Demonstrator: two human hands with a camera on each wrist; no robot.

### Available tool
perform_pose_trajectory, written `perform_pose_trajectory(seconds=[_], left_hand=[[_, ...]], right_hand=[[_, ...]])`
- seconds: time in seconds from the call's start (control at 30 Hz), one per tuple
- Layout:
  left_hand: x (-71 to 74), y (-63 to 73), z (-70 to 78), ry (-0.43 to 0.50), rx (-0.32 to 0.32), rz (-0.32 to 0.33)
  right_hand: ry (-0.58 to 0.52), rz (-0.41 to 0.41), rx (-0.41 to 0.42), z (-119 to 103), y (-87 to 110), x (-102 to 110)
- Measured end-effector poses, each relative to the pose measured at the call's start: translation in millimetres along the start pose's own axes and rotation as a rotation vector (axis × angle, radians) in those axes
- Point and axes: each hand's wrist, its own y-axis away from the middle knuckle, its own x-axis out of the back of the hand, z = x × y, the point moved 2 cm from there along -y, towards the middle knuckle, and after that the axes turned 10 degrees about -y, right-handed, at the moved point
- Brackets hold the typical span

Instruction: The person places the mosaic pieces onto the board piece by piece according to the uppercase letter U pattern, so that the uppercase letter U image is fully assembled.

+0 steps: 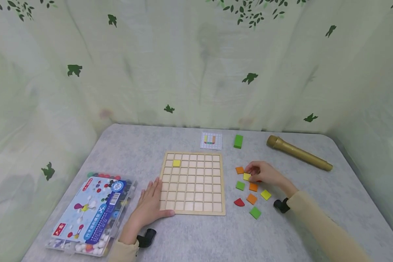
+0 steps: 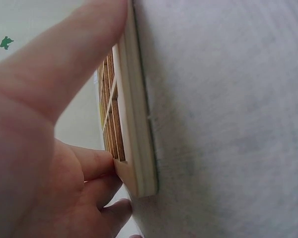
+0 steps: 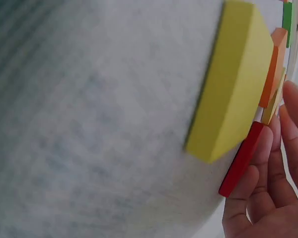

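Observation:
A wooden grid board (image 1: 191,186) lies on the table with one yellow square tile (image 1: 176,163) in an upper-left cell. My left hand (image 1: 148,203) rests along the board's left side, fingers extended, thumb at the lower-left corner; the left wrist view shows the fingers touching the board edge (image 2: 141,124). To the board's right, my right hand (image 1: 265,173) pinches a yellow tile (image 1: 246,176) between thumb and fingers, low over the table. Around it lie orange tiles (image 1: 251,198), green tiles (image 1: 240,185), another yellow tile (image 1: 266,194) and a red quarter-round piece (image 1: 239,202). A red piece (image 3: 242,158) is partly behind the right fingers.
A small pattern card (image 1: 211,141) with a coloured U shape lies behind the board, beside a green block (image 1: 238,141). At the back right is a gold tube-shaped object (image 1: 299,153). A clear case of molecular model parts (image 1: 88,211) stands at the left.

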Motion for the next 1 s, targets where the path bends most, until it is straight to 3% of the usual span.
perform_pose_trajectory(seconds=[0.27, 0.47, 0.77, 1.0], left_hand=[[0.6, 0.6, 0.1, 0.016, -0.003, -0.007], [0.9, 0.9, 0.4, 0.013, -0.009, -0.002], [2.8, 3.2, 1.0, 0.006, -0.014, 0.011], [1.9, 2.5, 0.7, 0.011, -0.010, 0.007]], right_hand=[[0.057, 0.030, -0.020, -9, -3.2, -6], [0.056, 0.000, -0.006, -9, -6.4, -7], [-0.073, -0.075, 0.012, -19, -15.9, -10], [-0.136, -0.115, 0.016, -37, -36.5, -29]])
